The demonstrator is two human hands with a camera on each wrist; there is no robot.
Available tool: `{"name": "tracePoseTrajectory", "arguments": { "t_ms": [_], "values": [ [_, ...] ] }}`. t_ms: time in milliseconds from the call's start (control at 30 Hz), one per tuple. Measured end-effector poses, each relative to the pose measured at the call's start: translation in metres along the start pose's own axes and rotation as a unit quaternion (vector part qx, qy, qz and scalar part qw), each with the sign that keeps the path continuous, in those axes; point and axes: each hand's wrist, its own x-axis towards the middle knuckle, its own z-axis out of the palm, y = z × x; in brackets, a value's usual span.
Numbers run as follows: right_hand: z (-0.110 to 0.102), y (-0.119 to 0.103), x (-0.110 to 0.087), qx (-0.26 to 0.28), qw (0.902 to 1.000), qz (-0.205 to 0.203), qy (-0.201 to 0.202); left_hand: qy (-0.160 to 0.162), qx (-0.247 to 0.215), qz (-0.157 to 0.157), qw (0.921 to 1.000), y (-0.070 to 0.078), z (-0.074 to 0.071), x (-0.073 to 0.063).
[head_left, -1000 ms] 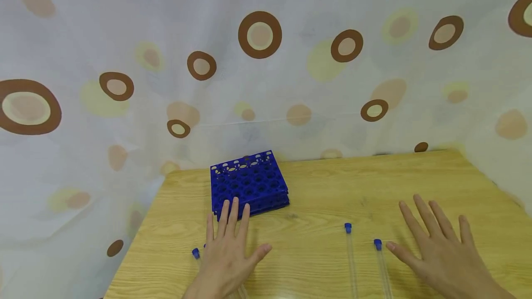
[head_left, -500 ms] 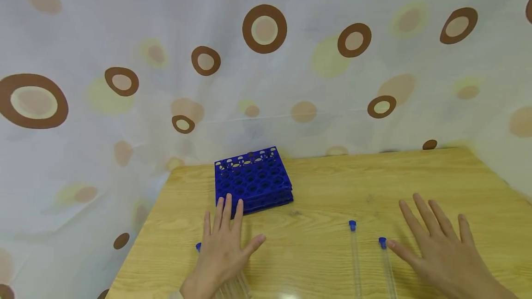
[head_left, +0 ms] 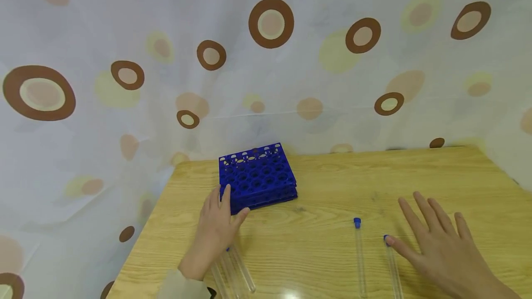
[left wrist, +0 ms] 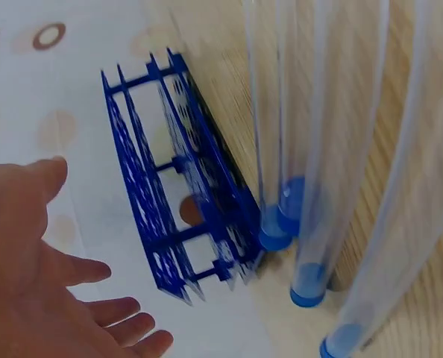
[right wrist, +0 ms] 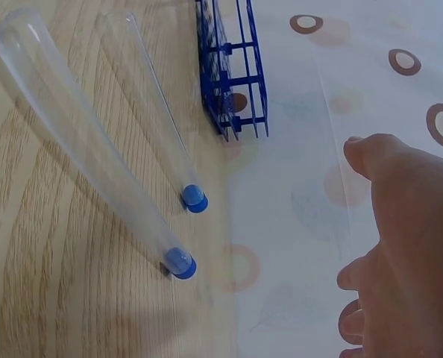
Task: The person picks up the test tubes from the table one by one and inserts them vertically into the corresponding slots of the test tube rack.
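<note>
A blue test tube rack (head_left: 257, 176) stands toward the back left of the table. My left hand (head_left: 216, 230) is close to its front left corner, fingers overlapping that corner in the head view. The left wrist view shows this hand (left wrist: 72, 291) holding nothing, with the rack (left wrist: 184, 179) beyond its fingers. Below the hand lie several clear test tubes (head_left: 243, 269) with blue caps. My right hand (head_left: 449, 255) has its fingers spread and holds nothing. Its thumb overlaps the cap of one capped test tube (head_left: 394, 271); another test tube (head_left: 359, 262) lies left of that.
The wood-grain table (head_left: 316, 234) runs back to a white curtain (head_left: 232, 22) printed with brown circles. This curtain also flanks the table on the left and right. In the right wrist view, two capped tubes (right wrist: 95, 142) lie side by side.
My left hand has moved forward along the rack's left side and turned, uncovering more of the tubes beneath it. The right hand keeps its spread pose. The head view has shifted slightly.
</note>
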Motion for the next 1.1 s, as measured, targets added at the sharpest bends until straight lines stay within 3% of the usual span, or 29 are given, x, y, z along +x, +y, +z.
{"name": "tracePoseTrajectory", "arguments": {
  "t_ms": [167,267,467,767,1100],
  "values": [
    [0.0,-0.002,0.003,0.005,1.0,-0.002,0.004,0.013,-0.073,-0.05,0.9959,-0.014,-0.003,0.016],
    [-0.001,-0.003,0.005,0.014,0.9998,0.01,-0.014,0.013,-0.112,-0.069,0.9912,-0.02,-0.002,0.024],
    [-0.006,-0.005,0.012,0.033,0.9989,0.023,-0.025,-0.006,-0.146,-0.109,0.9832,-0.031,0.003,0.033],
    [-0.01,-0.007,0.023,0.094,0.9947,0.033,-0.025,0.019,-0.155,-0.111,0.9814,-0.035,0.011,0.039],
    [-0.008,-0.018,0.029,0.116,0.9926,0.023,-0.026,-0.002,-0.18,-0.12,0.9764,-0.03,0.01,0.04]
  ]
}}
